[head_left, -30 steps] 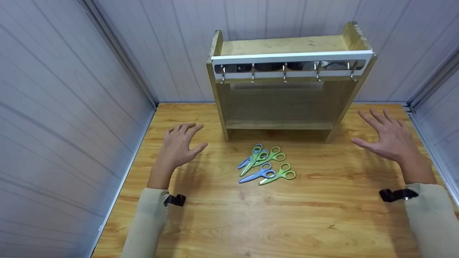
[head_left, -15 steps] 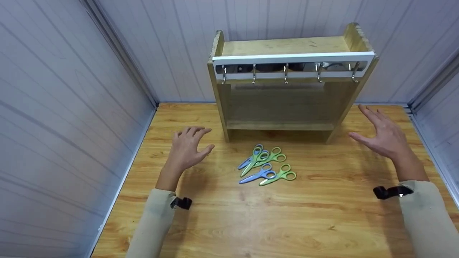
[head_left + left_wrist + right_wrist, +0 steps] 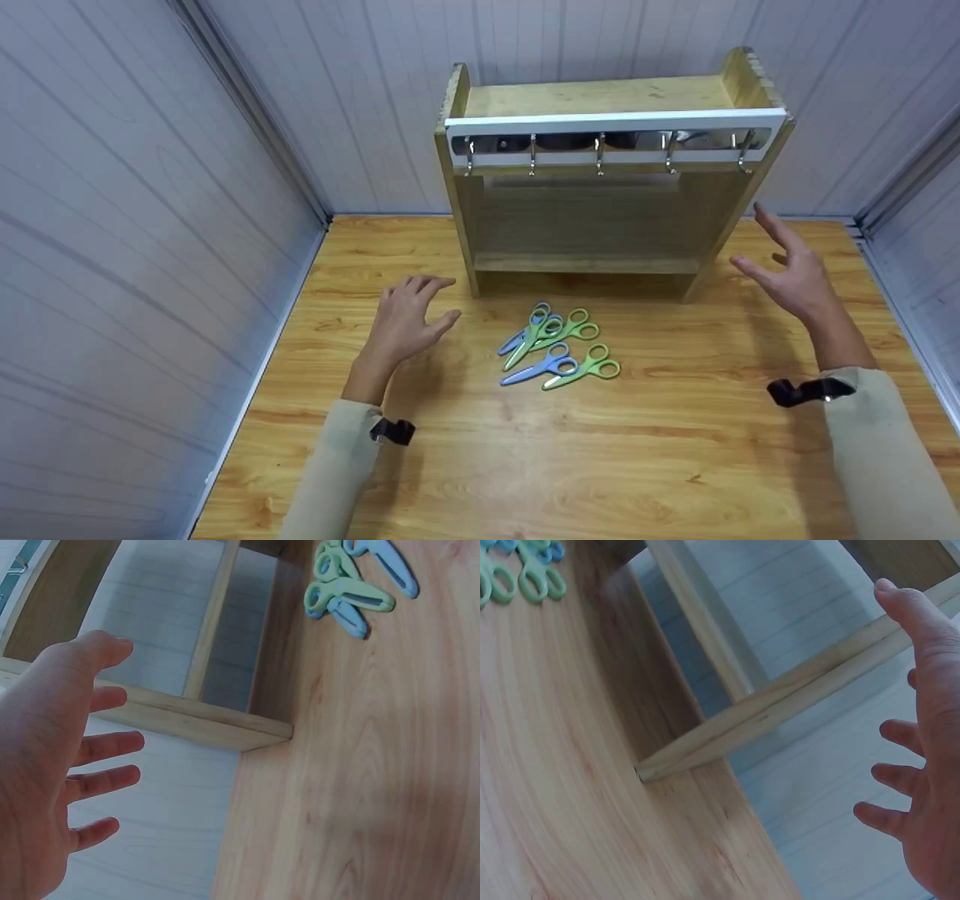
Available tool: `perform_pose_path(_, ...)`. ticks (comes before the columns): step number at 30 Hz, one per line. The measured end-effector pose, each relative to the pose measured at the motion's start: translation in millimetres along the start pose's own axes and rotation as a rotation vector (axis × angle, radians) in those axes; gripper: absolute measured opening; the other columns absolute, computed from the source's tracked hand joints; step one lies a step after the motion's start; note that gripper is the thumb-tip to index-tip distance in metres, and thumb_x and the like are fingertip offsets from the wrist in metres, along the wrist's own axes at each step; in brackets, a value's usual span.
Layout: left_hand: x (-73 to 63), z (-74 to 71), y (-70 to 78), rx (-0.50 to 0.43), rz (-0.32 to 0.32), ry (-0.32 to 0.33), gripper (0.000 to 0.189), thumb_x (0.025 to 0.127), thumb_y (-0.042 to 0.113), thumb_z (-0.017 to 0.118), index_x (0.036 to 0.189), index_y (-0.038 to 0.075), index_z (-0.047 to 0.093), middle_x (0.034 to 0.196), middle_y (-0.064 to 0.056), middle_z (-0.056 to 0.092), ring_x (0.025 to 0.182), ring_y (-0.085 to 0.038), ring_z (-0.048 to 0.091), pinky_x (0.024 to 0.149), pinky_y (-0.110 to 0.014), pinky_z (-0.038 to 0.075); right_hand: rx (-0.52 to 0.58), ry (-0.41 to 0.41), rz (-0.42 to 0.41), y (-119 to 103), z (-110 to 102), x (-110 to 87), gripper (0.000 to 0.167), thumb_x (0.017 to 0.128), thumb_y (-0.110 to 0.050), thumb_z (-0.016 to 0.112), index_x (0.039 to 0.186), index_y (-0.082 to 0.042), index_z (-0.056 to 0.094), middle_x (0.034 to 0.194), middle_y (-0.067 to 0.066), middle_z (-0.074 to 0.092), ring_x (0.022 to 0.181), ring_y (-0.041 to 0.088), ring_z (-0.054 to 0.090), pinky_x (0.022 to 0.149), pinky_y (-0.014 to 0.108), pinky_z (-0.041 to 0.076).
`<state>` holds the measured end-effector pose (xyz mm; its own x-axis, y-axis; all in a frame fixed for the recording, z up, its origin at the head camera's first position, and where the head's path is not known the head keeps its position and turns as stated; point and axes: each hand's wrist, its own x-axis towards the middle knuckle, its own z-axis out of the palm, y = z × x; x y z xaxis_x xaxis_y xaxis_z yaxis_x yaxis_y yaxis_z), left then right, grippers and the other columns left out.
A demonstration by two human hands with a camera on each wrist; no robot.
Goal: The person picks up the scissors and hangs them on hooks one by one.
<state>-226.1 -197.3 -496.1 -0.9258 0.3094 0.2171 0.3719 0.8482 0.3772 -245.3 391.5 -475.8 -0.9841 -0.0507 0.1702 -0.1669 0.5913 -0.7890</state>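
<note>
Several small scissors lie in a loose pile on the wooden tabletop, among them blue scissors (image 3: 541, 368) and green scissors (image 3: 589, 371) at the front. Other green scissors (image 3: 531, 339) overlap a blue pair behind them. My left hand (image 3: 409, 319) hovers left of the pile, fingers spread and holding nothing. On the far side, my right hand (image 3: 796, 277) is raised beside the rack's right panel, thumb and fingers apart with nothing between them. Both wrist views show the bare left palm (image 3: 37, 765) and right palm (image 3: 937, 757) near the rack's side panels.
A wooden rack (image 3: 585, 262) stands at the back, behind the scissors. Across its upper front runs a white rail (image 3: 615, 120) with several metal hooks (image 3: 600, 154). Pale panel walls (image 3: 150, 262) enclose the table on the left, back and right.
My left hand has moved right and slightly nearer, toward the scissors. My right hand has shifted left and up, closer to the rack's side. Scissors and rack stay where they were.
</note>
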Motion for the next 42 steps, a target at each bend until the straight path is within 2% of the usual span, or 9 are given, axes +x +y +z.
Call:
perform_pose_path(17,-1.2,40.9,17.3,-0.064,0.022,0.01,0.05,0.105,0.041,0.074,0.148,0.016,0.071,0.145,-0.016,0.072,0.135,-0.041,0.064,0.101,-0.06,0.048,0.159,0.06,0.022,-8.3,8.5,21.4,0.09,0.112,-0.023,0.07,0.182,-0.036,0.014,0.189,0.016,0.025,0.172,0.049,0.028,0.133,0.073,0.036)
perform_pose_path(21,0.7,49.4,22.8,-0.067,0.024,-0.011,0.051,0.106,0.042,0.074,0.15,0.017,0.069,0.147,-0.016,0.071,0.135,-0.04,0.063,0.102,-0.059,0.049,0.153,0.077,0.003,-12.1,8.2,25.6,0.093,0.111,-0.019,0.071,0.182,-0.036,0.014,0.187,0.018,0.027,0.169,0.052,0.035,0.12,0.031,0.055)
perform_pose_path(23,0.5,52.4,24.9,-0.067,0.02,-0.015,0.051,0.106,0.041,0.075,0.15,0.018,0.068,0.147,-0.016,0.071,0.136,-0.04,0.063,0.104,-0.059,0.049,0.158,0.087,-0.016,-13.8,11.1,28.1,0.094,0.11,-0.017,0.072,0.182,-0.035,0.015,0.185,0.019,0.029,0.166,0.054,0.038,0.102,0.012,0.056)
perform_pose_path(25,0.0,55.5,26.3,-0.067,0.019,-0.019,0.05,0.105,0.04,0.075,0.149,0.017,0.069,0.146,-0.016,0.071,0.136,-0.04,0.063,0.105,-0.059,0.05,0.175,0.098,-0.039,-15.1,15.3,30.4,0.095,0.109,-0.014,0.074,0.182,-0.034,0.016,0.184,0.02,0.031,0.165,0.055,0.039,0.092,0.006,0.054)
perform_pose_path(29,-0.1,63.4,27.8,-0.081,0.038,-0.025,0.046,0.105,0.037,0.076,0.144,0.015,0.071,0.142,-0.017,0.072,0.132,-0.041,0.065,0.103,-0.059,0.051,0.176,0.105,-0.051,-18.4,21.2,34.9,0.102,0.105,-0.011,0.078,0.182,-0.034,0.015,0.186,0.014,0.028,0.167,0.048,0.036,0.114,0.024,0.056)
perform_pose_path(32,0.5,69.5,29.6,-0.091,0.039,-0.033,0.043,0.105,0.037,0.076,0.141,0.013,0.072,0.14,-0.016,0.073,0.131,-0.04,0.065,0.102,-0.058,0.051,0.173,0.092,-0.013,-19.8,22.7,37.2,0.105,0.105,-0.016,0.079,0.182,-0.038,0.01,0.19,0.008,0.019,0.171,0.045,0.031,0.135,0.05,0.042)
perform_pose_path(34,1.2,74.5,31.6,-0.095,0.031,-0.043,0.045,0.105,0.036,0.076,0.142,0.01,0.071,0.14,-0.016,0.073,0.131,-0.04,0.065,0.103,-0.058,0.051,0.181,0.083,0.015,-19.9,23.9,37.8,0.106,0.106,-0.02,0.079,0.182,-0.039,0.008,0.192,0.007,0.015,0.172,0.047,0.028,0.137,0.064,0.034)
perform_pose_path(38,2.1,86.2,36.3,-0.085,0.022,-0.078,0.054,0.105,0.036,0.076,0.148,0.007,0.066,0.137,-0.014,0.073,0.131,-0.038,0.065,0.102,-0.058,0.052,0.195,0.081,0.024,-18.3,28.2,38.3,0.106,0.106,-0.015,0.078,0.182,-0.034,0.008,0.192,0.009,0.013,0.174,0.045,0.025,0.139,0.061,0.033)
perform_pose_path(42,2.5,97.4,39.0,-0.064,0.025,-0.108,0.056,0.104,0.038,0.076,0.15,0.008,0.064,0.133,-0.013,0.074,0.127,-0.037,0.066,0.101,-0.056,0.055,0.175,0.091,0.022,-16.4,32.1,41.0,0.105,0.105,-0.009,0.076,0.182,-0.031,0.01,0.19,0.013,0.019,0.172,0.047,0.03,0.131,0.046,0.048)
